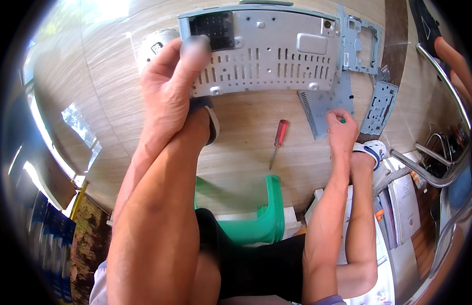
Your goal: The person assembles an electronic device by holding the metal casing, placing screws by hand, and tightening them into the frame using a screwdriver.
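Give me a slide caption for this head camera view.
Left hand grips a grey metal chassis; right hand on a loose panel, red screwdriver between.

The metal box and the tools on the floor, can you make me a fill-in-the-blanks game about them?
1. The left hand holds the grey metal box at its ____ end.
2. The screwdriver lying on the floor has a ____ handle.
3. The stool between the legs is ____.
4. The right hand rests on a flat grey ____ plate.

Missing words: left; red; green; metal

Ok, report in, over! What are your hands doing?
Left hand gripping grey metal chassis. Right hand on flat metal panel, green tool in fist. Red screwdriver lies between, untouched.
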`<state>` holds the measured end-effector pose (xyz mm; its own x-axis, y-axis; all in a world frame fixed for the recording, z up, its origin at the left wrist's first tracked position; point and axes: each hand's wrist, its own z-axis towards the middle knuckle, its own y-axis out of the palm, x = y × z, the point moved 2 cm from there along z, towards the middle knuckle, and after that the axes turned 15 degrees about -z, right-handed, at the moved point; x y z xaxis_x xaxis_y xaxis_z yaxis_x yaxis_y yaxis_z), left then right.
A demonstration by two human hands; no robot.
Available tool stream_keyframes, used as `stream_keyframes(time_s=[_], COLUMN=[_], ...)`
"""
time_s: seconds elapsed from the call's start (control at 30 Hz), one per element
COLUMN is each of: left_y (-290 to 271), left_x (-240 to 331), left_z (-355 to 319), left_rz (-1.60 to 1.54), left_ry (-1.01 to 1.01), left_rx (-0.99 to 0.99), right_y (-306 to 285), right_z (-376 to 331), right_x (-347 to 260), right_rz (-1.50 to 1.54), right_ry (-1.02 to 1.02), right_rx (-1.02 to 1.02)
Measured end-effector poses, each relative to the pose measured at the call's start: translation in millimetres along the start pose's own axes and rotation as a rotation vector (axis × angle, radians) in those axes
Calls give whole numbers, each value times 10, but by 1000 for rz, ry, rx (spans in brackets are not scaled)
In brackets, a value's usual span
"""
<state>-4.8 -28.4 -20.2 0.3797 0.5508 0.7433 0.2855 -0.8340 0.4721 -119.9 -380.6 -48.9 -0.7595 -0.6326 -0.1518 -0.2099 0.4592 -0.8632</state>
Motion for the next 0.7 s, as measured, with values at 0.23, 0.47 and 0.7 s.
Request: stream_keyframes(time_s=[0.23, 0.47, 0.7], left_y=[-11, 63, -93], left_x=[50, 149, 605], left_z=[8, 15, -219], left_rz=[13, 17, 789], left_ry=[-66, -28, 653], left_rx=[11, -29, -331], right_y=[-446, -672, -453], right_z=[-260, -701, -1214], right_x=[-276, -980, -1556], right_rz=[741, 864, 951], right_ry=[123, -29, -44], right_rx=[-37, -130, -418])
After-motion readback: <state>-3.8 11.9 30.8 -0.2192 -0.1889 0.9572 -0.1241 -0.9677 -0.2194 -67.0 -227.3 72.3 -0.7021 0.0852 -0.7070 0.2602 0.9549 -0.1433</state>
